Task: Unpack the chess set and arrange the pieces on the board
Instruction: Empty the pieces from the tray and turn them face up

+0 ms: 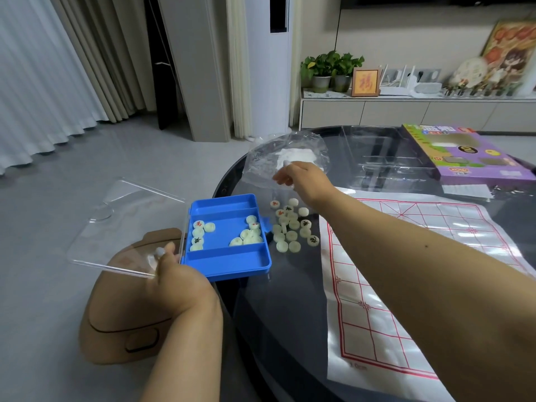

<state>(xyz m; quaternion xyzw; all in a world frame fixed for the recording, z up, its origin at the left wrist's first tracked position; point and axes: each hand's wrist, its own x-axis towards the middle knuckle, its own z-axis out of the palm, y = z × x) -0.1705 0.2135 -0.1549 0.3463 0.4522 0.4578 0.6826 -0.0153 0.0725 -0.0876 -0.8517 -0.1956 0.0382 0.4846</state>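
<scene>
My left hand point(174, 274) grips the near corner of the blue case point(229, 236), thumb curled over the hinge where the clear lid point(121, 221) swings open to the left, out past the table edge. The case sits at the rim of the round glass table point(275, 314), its near left corner hanging over the floor. Inside its middle tray lie pale round chess pieces point(249, 235), a few by the left wall, more bunched to the right.

My right hand point(301, 178) reaches far across and pinches a crumpled clear plastic bag point(287, 158) at its near edge, fingers curled on the film. Just below it, right of the case, a loose heap of pieces point(293, 227) rests on the glass, some showing red or black characters.

To the right of the heap lies the board sheet point(406, 271), white with red lines, its left edge close to the heap and most of its squares bare. Farther right, a clear plastic insert point(385, 158) and a purple box point(461, 155) sit at the far side. A brown stool point(124, 329) stands on the floor under my left wrist.
</scene>
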